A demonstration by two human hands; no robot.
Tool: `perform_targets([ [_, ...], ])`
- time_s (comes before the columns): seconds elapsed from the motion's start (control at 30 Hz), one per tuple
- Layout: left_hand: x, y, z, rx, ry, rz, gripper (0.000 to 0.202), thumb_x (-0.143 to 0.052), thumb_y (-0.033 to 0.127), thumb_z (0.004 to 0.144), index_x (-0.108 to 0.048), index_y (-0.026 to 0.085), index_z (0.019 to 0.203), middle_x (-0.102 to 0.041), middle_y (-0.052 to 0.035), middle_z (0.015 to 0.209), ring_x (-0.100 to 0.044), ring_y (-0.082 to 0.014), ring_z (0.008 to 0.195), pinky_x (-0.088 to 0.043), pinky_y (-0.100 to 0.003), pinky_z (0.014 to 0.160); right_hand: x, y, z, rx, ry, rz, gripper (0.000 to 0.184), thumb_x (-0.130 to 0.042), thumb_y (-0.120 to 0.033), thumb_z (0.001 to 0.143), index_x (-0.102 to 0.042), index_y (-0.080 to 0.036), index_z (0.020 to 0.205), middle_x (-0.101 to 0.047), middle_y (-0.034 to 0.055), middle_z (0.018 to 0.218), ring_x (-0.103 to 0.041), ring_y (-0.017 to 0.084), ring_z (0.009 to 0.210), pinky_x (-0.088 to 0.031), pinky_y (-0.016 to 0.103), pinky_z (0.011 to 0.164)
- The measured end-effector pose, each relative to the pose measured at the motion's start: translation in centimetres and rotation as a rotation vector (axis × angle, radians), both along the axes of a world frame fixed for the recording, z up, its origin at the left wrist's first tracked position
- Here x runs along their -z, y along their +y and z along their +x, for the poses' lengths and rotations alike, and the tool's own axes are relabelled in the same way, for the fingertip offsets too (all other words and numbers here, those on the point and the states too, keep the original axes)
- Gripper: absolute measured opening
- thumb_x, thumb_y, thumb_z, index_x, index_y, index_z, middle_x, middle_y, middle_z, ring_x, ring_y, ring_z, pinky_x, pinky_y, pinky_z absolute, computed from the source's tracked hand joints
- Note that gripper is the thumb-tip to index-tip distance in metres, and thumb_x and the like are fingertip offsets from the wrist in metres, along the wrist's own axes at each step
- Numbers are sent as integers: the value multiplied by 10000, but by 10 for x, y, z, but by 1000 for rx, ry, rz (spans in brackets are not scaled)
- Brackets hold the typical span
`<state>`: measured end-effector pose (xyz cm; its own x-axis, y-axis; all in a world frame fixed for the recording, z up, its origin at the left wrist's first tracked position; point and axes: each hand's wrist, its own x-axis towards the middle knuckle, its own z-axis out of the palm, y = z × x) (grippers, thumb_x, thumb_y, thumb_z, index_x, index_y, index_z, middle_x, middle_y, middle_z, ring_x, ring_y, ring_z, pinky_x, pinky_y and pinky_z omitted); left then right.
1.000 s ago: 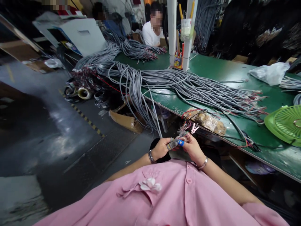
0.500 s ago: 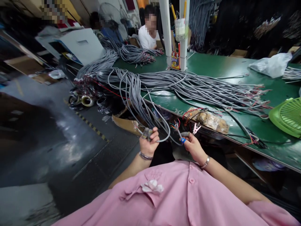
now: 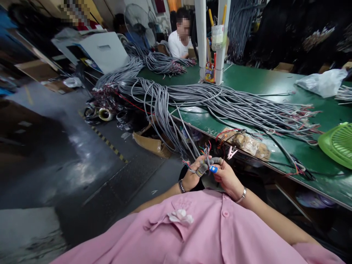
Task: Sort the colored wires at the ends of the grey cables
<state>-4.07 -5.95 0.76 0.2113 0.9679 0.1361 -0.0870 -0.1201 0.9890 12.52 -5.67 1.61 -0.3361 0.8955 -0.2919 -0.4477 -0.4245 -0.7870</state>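
Note:
My left hand (image 3: 193, 176) and my right hand (image 3: 226, 176) meet in front of my chest, below the edge of the green table (image 3: 255, 82). Both are closed on the stripped end of a grey cable (image 3: 189, 141) that hangs down from the table. Its coloured wire ends (image 3: 205, 150) stick up between my fingers. Grey finger covers sit on my left fingertips, and a blue cover (image 3: 213, 169) is on a right fingertip. A big bundle of grey cables (image 3: 220, 101) lies across the table above my hands.
A taped brown block with red and black wires (image 3: 246, 141) sits at the table edge. A green fan (image 3: 339, 143) lies at right, a white plastic bag (image 3: 323, 82) behind it. White posts (image 3: 202, 36) stand mid-table. A person in white (image 3: 180, 42) sits far back. Cardboard box (image 3: 150, 141) on the floor.
Half a second ago my hands were apart, the left one raised with a loop of cable. Now they are together again on the cable end.

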Motion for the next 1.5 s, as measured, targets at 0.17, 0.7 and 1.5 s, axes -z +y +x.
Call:
perform_targets([
  [0.17, 3, -1, 6, 13, -152, -108, 365, -704, 446, 815, -706, 162, 1043, -657, -106, 1178, -613, -223, 1060, -458, -330, 957, 2, -6, -5, -25, -27, 3, 436, -853, -309, 651, -539, -208, 937, -394, -127, 536, -214, 21, 402, -144, 175, 383],
  [0.7, -24, 19, -33, -14, -637, -478, 110, -626, 226, 800, -578, 130, 781, -458, 55, 495, -306, -22, 334, -227, -158, 395, -7, -7, 15, -9, -458, 374, 246, -732, -402, 787, -671, -206, 921, -671, 31, 814, -576, 164, 701, -463, 285, 620],
  [1.5, -5, -2, 1, 15, -278, -396, 340, -698, 460, 798, -529, 165, 792, -600, 20, 554, -472, -68, 426, -347, -176, 429, -33, 16, -14, 295, -81, 216, 306, -766, -258, 740, -541, -214, 943, -563, -58, 706, -328, 46, 474, -215, 193, 420],
])
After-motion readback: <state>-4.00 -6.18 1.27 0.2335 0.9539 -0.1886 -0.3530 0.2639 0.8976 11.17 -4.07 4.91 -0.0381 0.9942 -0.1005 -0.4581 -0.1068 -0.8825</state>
